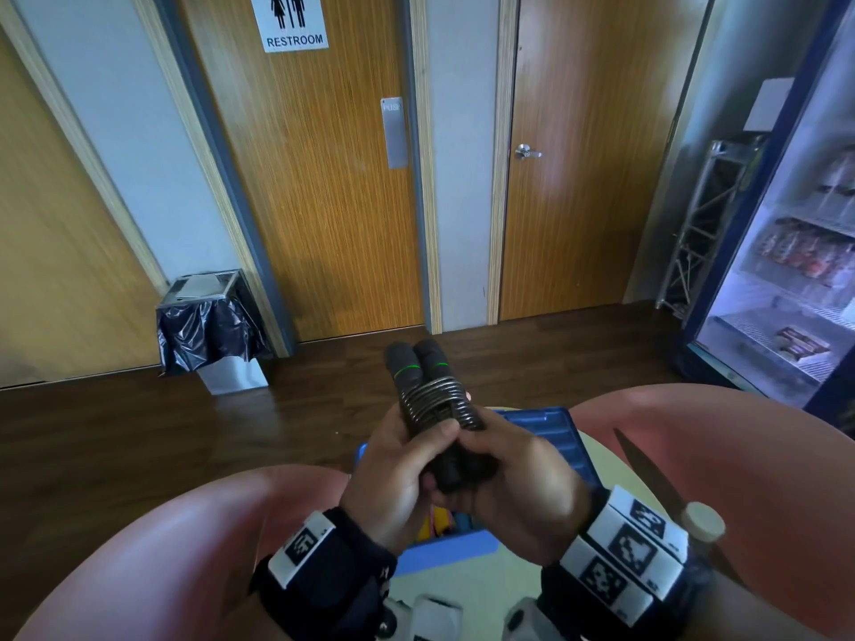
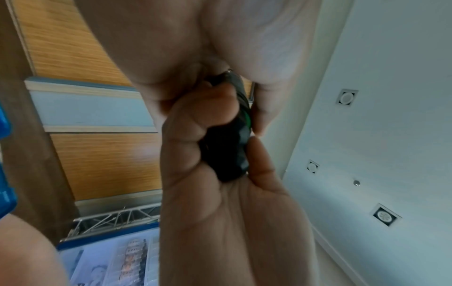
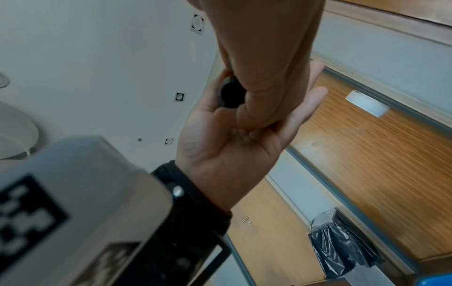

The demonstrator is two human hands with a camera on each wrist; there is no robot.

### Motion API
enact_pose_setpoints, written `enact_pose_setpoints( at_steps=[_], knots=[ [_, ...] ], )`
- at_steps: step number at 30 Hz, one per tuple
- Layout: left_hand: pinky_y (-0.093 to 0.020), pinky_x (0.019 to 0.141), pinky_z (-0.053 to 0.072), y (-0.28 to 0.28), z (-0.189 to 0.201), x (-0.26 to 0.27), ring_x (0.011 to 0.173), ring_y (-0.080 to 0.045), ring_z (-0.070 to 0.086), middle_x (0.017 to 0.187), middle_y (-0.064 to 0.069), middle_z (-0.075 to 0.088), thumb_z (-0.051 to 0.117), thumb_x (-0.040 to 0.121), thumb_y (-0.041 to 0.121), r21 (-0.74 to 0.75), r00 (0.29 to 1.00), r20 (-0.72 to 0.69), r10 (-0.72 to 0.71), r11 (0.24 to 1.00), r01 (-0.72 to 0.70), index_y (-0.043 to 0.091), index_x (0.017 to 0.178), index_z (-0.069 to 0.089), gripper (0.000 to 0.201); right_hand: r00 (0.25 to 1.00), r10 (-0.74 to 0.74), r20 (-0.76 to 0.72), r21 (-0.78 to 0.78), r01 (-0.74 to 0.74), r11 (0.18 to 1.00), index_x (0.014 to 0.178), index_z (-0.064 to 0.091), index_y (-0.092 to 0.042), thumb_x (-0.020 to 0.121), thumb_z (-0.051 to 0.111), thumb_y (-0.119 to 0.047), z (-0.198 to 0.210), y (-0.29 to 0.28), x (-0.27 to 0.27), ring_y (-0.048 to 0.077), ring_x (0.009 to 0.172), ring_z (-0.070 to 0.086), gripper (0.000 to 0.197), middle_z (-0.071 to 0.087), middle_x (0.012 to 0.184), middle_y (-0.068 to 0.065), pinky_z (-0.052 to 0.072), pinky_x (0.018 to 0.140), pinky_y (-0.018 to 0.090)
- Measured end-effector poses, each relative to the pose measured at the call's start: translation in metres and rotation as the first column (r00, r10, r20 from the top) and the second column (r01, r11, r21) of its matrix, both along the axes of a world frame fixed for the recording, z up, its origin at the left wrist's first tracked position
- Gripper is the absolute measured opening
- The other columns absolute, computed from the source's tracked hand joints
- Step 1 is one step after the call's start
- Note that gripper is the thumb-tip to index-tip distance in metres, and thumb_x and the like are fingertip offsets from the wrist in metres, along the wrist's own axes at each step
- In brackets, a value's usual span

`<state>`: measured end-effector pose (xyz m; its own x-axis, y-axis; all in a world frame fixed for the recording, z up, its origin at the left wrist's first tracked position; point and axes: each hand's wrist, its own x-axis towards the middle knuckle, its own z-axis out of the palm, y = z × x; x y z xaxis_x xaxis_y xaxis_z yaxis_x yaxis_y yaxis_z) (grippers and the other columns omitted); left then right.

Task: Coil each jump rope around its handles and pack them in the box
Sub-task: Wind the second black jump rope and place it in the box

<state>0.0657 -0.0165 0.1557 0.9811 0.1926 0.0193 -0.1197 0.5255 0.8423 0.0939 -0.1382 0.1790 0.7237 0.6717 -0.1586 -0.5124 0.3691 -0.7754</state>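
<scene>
1. Both hands were wrapped round the jump rope [image 1: 432,400]: my left hand [image 1: 398,478] gripped it with the thumb laid across, and my right hand [image 1: 518,474] curled under its lower end.
2. Its two black handles [image 1: 416,358] lay side by side, each with a thin green ring, the dark cord wound tightly round them in shiny loops.
3. I held it just above the blue box [image 1: 550,432], which sat on a pale round table [image 1: 615,474].
4. Beyond stood a restroom door [image 1: 314,201], a bin [image 1: 210,316] with a black liner, and a glass-fronted fridge [image 1: 786,270].
</scene>
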Motion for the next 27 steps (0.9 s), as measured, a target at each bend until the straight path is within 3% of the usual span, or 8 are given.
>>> enact_pose_setpoints(
  at_steps=[2, 4, 5, 8, 13, 19, 23, 27],
  knots=[
    [-0.031, 0.071, 0.058, 0.003, 0.007, -0.002, 0.092, -0.031, 0.067, 0.113, -0.030, 0.066, 0.068, 0.073, 0.004, 0.091, 0.999, 0.001, -0.032, 0.995, 0.032, -0.004, 0.119, 0.061, 0.047, 0.999, 0.044, 0.030, 0.027, -0.045, 0.999, 0.130, 0.051, 0.001, 0.084, 0.045, -0.009, 0.002, -0.006, -0.001, 0.034, 0.071, 0.060, 0.048, 0.060, 0.096, 0.026, 0.052, 0.064, 0.039],
    [-0.028, 0.050, 0.053, 0.008, 0.017, -0.004, 0.070, -0.033, 0.063, 0.105, -0.032, 0.065, 0.078, 0.065, 0.009, 0.164, 0.995, -0.023, -0.097, 0.981, 0.099, -0.002, 0.119, 0.061, 0.057, 0.987, 0.141, 0.082, 0.037, -0.144, 0.989, 0.132, 0.049, -0.001, 0.075, 0.047, -0.005, 0.008, -0.012, -0.003, 0.035, 0.072, 0.062, 0.057, 0.063, 0.092, 0.026, 0.055, 0.064, 0.038],
    [-0.024, 0.040, 0.047, 0.010, 0.022, -0.006, 0.054, -0.028, 0.055, 0.098, -0.033, 0.061, 0.080, 0.063, 0.012, 0.174, 0.990, -0.040, -0.133, 0.975, 0.138, -0.002, 0.119, 0.061, 0.061, 0.975, 0.191, 0.116, 0.032, -0.196, 0.980, 0.134, 0.046, -0.002, 0.071, 0.047, 0.000, 0.010, -0.014, -0.003, 0.035, 0.072, 0.062, 0.063, 0.063, 0.090, 0.026, 0.055, 0.063, 0.036],
    [-0.027, 0.039, 0.045, 0.012, 0.031, -0.008, 0.033, -0.018, 0.041, 0.079, -0.029, 0.054, 0.081, 0.067, 0.014, 0.134, 0.976, -0.029, -0.216, 0.967, 0.218, -0.003, 0.116, 0.056, 0.057, 0.944, 0.223, 0.243, -0.019, -0.225, 0.974, 0.137, 0.037, -0.006, 0.078, 0.055, 0.001, 0.015, -0.015, -0.007, 0.028, 0.069, 0.059, 0.061, 0.058, 0.089, 0.024, 0.050, 0.058, 0.030],
    [-0.030, 0.041, 0.046, 0.007, 0.034, -0.009, 0.031, -0.022, 0.044, 0.065, -0.028, 0.053, 0.079, 0.065, 0.020, 0.187, 0.995, 0.015, -0.102, 0.977, 0.097, -0.010, 0.114, 0.054, 0.062, 0.859, 0.131, 0.496, -0.224, -0.019, 0.974, 0.131, 0.040, -0.011, 0.090, 0.061, -0.006, 0.015, -0.009, -0.012, 0.019, 0.063, 0.060, 0.046, 0.059, 0.076, 0.017, 0.050, 0.055, 0.028],
    [-0.031, 0.040, 0.045, 0.000, 0.020, -0.011, 0.039, -0.026, 0.047, 0.062, -0.029, 0.051, 0.074, 0.065, 0.031, 0.208, 0.994, -0.040, 0.099, 0.974, -0.089, -0.011, 0.102, 0.057, 0.059, 0.835, 0.064, 0.547, -0.294, 0.120, 0.948, 0.121, 0.044, -0.010, 0.093, 0.058, 0.005, -0.004, 0.004, -0.018, 0.019, 0.058, 0.060, 0.035, 0.062, 0.068, 0.003, 0.049, 0.054, 0.031],
    [-0.050, 0.059, 0.047, -0.001, 0.009, -0.010, 0.057, -0.040, 0.053, 0.065, -0.026, 0.057, 0.073, 0.060, 0.037, 0.200, 0.974, -0.093, 0.205, 0.962, -0.183, -0.004, 0.094, 0.062, 0.054, 0.834, 0.035, 0.551, -0.320, 0.173, 0.932, 0.121, 0.047, -0.016, 0.087, 0.062, -0.006, -0.021, 0.014, -0.022, 0.012, 0.067, 0.064, 0.038, 0.066, 0.075, -0.004, 0.050, 0.059, 0.025],
    [-0.034, 0.051, 0.045, 0.000, 0.001, -0.009, 0.055, -0.030, 0.051, 0.057, -0.017, 0.053, 0.070, 0.083, 0.022, 0.190, 0.965, -0.135, 0.225, 0.962, -0.197, -0.001, 0.092, 0.060, 0.027, 0.857, 0.030, 0.515, -0.365, 0.187, 0.912, 0.123, 0.048, -0.019, 0.087, 0.063, -0.005, -0.026, 0.018, -0.021, 0.009, 0.067, 0.064, 0.042, 0.066, 0.074, -0.007, 0.049, 0.059, 0.023]
  ],
)
